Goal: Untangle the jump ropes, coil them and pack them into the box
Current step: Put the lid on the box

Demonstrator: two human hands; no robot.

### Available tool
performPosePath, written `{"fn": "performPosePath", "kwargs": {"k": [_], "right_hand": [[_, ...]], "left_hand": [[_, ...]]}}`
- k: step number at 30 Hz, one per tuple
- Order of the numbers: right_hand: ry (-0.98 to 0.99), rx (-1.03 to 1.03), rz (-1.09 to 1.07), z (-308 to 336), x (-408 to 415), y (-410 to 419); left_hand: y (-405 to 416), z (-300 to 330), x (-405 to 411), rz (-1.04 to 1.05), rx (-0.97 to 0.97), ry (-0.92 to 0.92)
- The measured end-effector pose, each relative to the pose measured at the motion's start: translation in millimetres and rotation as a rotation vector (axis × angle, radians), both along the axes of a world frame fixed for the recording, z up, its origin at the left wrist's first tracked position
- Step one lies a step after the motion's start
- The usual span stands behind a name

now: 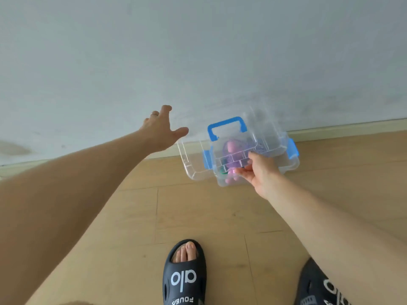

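The box [240, 150] is a clear plastic one with a blue carry handle [228, 126] and blue side latches, and it sits low by the wall [198, 51], where the skirting meets the wooden floor [198, 212]. Whether it rests on the floor or is lifted just off it I cannot tell. Its long axis runs roughly along the wall, left to right. The lid [237, 139] appears to sit skewed over the base, pushed toward the left, though the clear plastic makes the layers hard to separate. Through the plastic show the jump ropes [231, 159] as a purple and pink mass with a bit of green at the near edge; they are too blurred to make out coils.

The right hand [258, 172] is the nearer one: it holds the near right edge of the box, fingers curled against the clear plastic. The left hand [160, 130] hangs in the air just left of the box, spread flat with thumb pointing toward the lid corner, holding nothing and not touching the plastic. To reach the lid it has only to go a little rightward.

Nearer than the box, two dark slides [185, 276] stand on pale wood planks. The wall behind the box is plain grey-white with faint smudges.
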State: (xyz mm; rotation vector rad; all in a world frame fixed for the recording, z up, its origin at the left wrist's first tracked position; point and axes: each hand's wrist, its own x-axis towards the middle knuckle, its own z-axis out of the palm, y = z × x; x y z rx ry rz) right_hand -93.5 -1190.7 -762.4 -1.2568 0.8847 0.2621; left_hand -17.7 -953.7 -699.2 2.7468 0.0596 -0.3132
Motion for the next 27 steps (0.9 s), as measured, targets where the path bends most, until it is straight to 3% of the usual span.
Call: {"fn": "performPosePath", "kwargs": {"k": [3, 6, 12, 21, 27], "right_hand": [[0.037, 0.073, -0.140, -12, -2, -39], [0.089, 0.092, -0.176, -29, 6, -64], [0.199, 0.009, -0.119, -54, 33, -75], [0.281, -0.385, -0.155, -84, 34, -85], [0.266, -0.899, 0.085, -90, 40, -112]], "left_hand": [[-49, -10, 0, 0.119, -0.058, 0.235], [-82, -47, -9, 0.181, -0.235, 0.446], [-111, -104, -12, 0.240, -0.311, 0.483], [-115, -127, 0, 0.235, -0.224, 0.477], [-112, -135, 3, 0.239, -0.208, 0.463]]}}
